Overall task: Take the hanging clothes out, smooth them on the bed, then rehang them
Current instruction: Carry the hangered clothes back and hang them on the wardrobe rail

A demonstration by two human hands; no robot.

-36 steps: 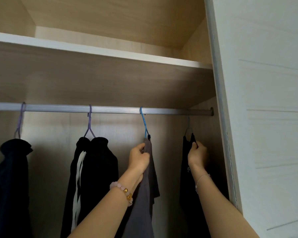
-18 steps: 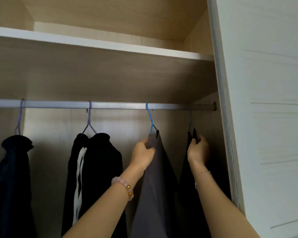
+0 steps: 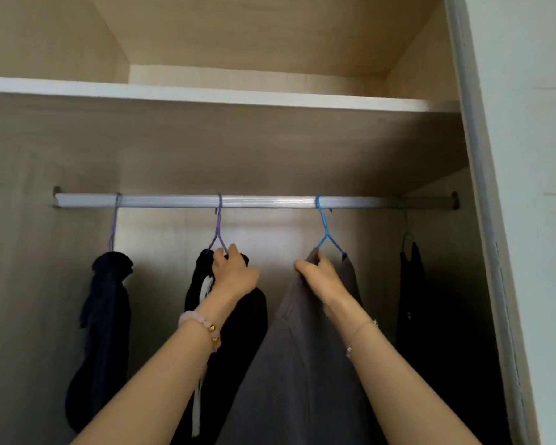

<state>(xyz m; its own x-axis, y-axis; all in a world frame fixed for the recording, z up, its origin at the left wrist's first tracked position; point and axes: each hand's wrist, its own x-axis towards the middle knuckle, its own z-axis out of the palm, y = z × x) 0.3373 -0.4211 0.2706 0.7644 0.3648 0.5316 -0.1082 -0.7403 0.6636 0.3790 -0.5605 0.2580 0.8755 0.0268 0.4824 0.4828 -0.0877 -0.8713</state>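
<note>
While the left grip [image 3: 235, 275] curls round the top of the black garment with a white stripe [image 3: 246, 332], just under the fork of its purple hanger [image 3: 218, 234], the right grip [image 3: 318, 279] pinches the top edge of the grey garment [image 3: 302, 364] just below its blue hanger [image 3: 325, 231]. Both hangers hook over the metal rail [image 3: 174, 200] straight above the grips. Left of the left grip a dark blue garment [image 3: 106, 316] hangs from the same rail, and well to the right of the right grip a black garment [image 3: 414, 300] hangs beside the white door [image 3: 527, 220].
</note>
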